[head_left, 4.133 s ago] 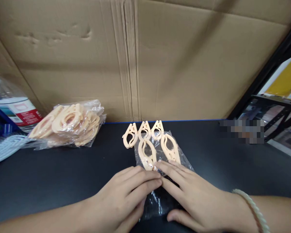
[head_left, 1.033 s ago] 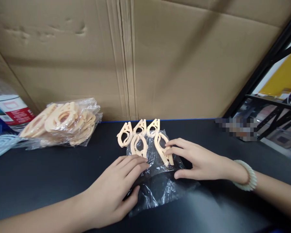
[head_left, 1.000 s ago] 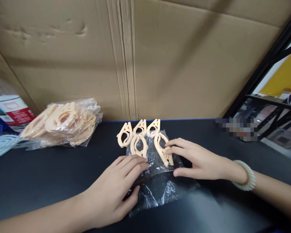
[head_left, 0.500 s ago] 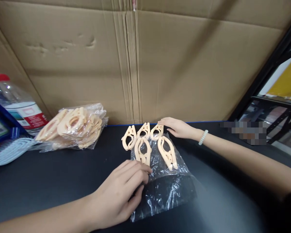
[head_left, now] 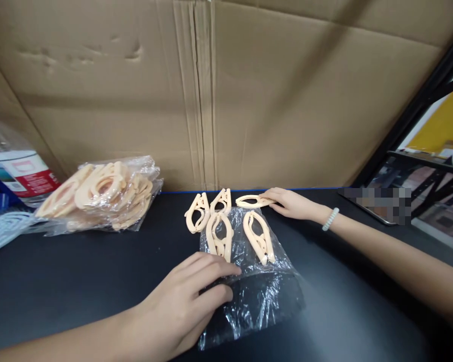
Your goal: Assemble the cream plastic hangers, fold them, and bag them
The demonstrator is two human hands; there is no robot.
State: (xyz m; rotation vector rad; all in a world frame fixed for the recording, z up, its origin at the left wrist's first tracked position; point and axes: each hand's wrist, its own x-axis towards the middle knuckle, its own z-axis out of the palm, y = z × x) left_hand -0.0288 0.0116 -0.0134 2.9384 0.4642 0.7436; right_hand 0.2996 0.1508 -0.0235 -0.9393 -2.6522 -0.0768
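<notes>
My right hand (head_left: pixel 292 203) pinches the right end of a beige folding hanger (head_left: pixel 249 201), tipped nearly edge-on at the back of the group. Left of it lie two more folded hangers, a middle one (head_left: pixel 221 201) and an outer one (head_left: pixel 197 213). Two further folded hangers, a left one (head_left: pixel 219 234) and a right one (head_left: pixel 259 239), are at a clear plastic bag (head_left: pixel 264 296); I cannot tell whether they are inside or on top. My left hand (head_left: pixel 181 296) rests over the bag's left side, fingers apart, by the left hanger's lower end.
Clear bags packed with beige hangers (head_left: pixel 101 193) are piled at the left of the black table (head_left: pixel 98 281). Beyond them are a bottle with a red label (head_left: pixel 22 176) and a pale blue ribbed object (head_left: pixel 7 231). Cardboard (head_left: pixel 287 100) stands behind; a black shelf rack (head_left: pixel 430 161) is at right.
My right hand has moved right and turned the rear right hanger from upright to sideways. My left fingers have spread a little. The view has shifted slightly to the right.
</notes>
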